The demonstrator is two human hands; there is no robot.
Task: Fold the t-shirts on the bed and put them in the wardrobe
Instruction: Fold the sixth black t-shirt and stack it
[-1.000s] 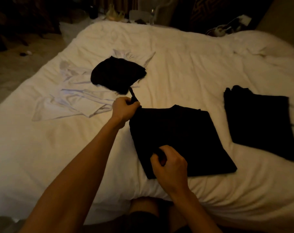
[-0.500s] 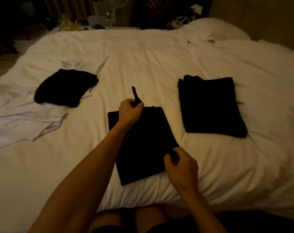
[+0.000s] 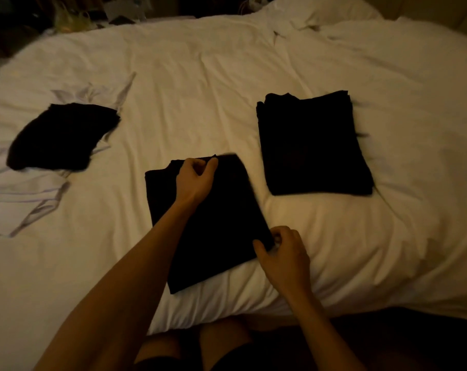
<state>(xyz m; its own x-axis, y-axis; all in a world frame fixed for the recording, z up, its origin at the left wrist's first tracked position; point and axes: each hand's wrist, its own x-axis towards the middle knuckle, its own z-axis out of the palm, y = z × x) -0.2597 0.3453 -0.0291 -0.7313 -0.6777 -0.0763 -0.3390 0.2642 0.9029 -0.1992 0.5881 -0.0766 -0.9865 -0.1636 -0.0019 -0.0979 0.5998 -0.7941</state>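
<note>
Lowering its raised corner flat, left hand and right hand keep grip clamped on the black t-shirt.

A rumpled white pillow lies at the far right. A crumpled yellowish bag sits in the dim far-left corner, with blurred dark clutter just beside it.

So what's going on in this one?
A person is folding a black t-shirt at the near edge of the white-sheeted bed. The left hand pinches its far edge, the right hand its near right corner. A folded black garment lies right; a crumpled black garment and white shirt lie left.
</note>
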